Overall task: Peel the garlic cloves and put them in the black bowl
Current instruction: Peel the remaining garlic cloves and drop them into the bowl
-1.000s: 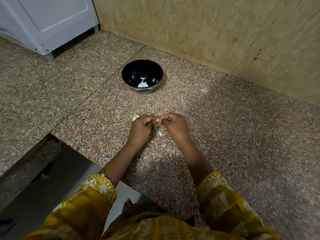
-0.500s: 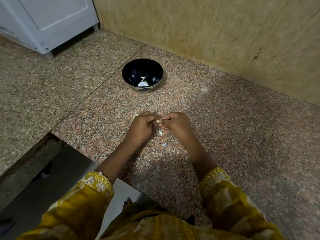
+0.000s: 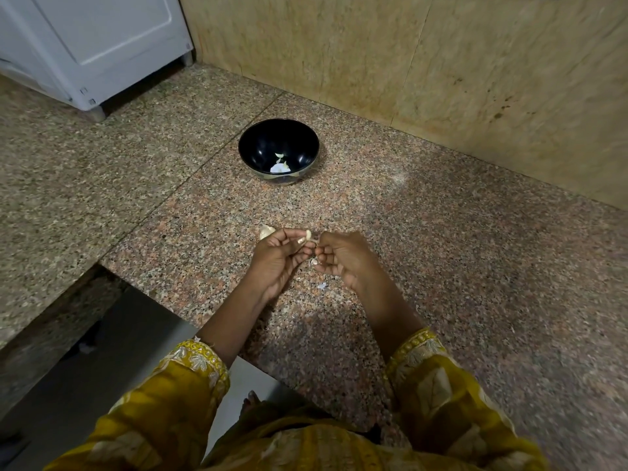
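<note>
A black bowl (image 3: pixel 249 147) stands on the granite counter (image 3: pixel 441 266) ahead of my hands, with a few pale garlic pieces at its bottom. My left hand (image 3: pixel 277 260) and my right hand (image 3: pixel 343 258) meet fingertip to fingertip above the counter. Between them is a small pale garlic clove (image 3: pixel 308 235), pinched by my left fingers, while my right fingers pinch a bit of its skin. Another garlic piece (image 3: pixel 266 231) lies on the counter just beyond my left hand. Skin scraps (image 3: pixel 321 285) lie under my hands.
A beige stone wall (image 3: pixel 441 79) rises behind the bowl. A white appliance (image 3: pixel 95 45) stands at the far left. The counter's edge drops to a grey floor (image 3: pixel 102 368) at the lower left. My yellow sleeves fill the bottom.
My hands have stayed together over the same spot. The left fingers have turned a little, so the clove now shows at the fingertips.
</note>
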